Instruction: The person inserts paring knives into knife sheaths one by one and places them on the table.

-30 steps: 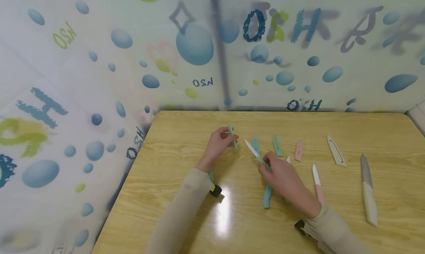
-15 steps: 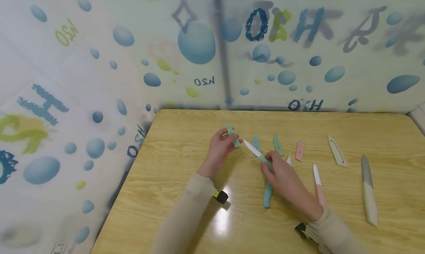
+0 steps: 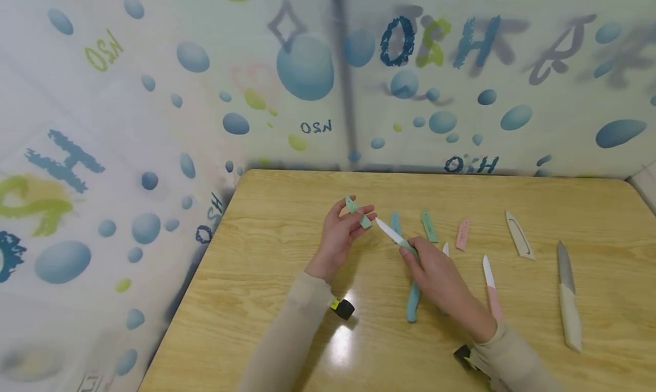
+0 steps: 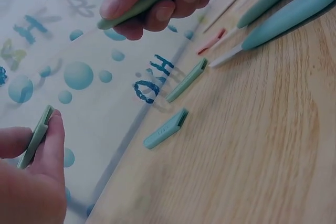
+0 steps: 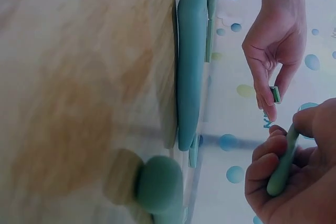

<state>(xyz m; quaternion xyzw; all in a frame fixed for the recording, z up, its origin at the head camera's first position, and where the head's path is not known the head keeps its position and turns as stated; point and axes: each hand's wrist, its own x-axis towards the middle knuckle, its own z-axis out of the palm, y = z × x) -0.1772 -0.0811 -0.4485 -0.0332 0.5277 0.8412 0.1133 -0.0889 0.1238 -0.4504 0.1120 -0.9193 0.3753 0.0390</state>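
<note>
Closely, patterned walls flank the wooden table beneath a held knife.

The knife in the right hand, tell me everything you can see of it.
The knife has a narrow, pointed white blade and a smooth, pale green handle with a rounded end, which looks like plastic. The blade is bare. The right hand grips the handle, hiding part of it, and holds the knife above the table. The tip points toward the left hand; I can't tell whether they touch.
</note>
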